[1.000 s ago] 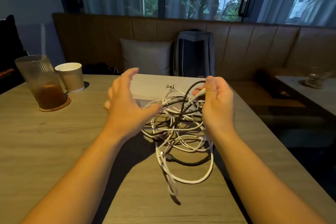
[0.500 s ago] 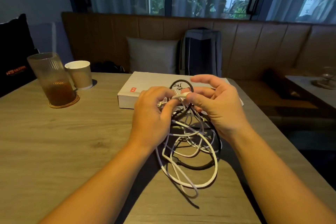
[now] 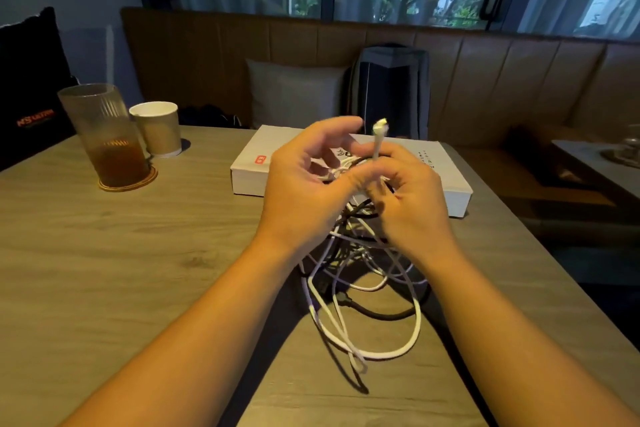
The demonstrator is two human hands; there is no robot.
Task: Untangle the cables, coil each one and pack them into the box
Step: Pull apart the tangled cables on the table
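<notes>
Several white, black cables [image 3: 418,321] in loose tangle.

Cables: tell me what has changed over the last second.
The left hand moved in from open air to the tangle, fingers among its strands. The right hand pulled a white cable's plug end up above the tangle and pinches it. Lower loops, box, glass and paper cup stayed put.
</notes>
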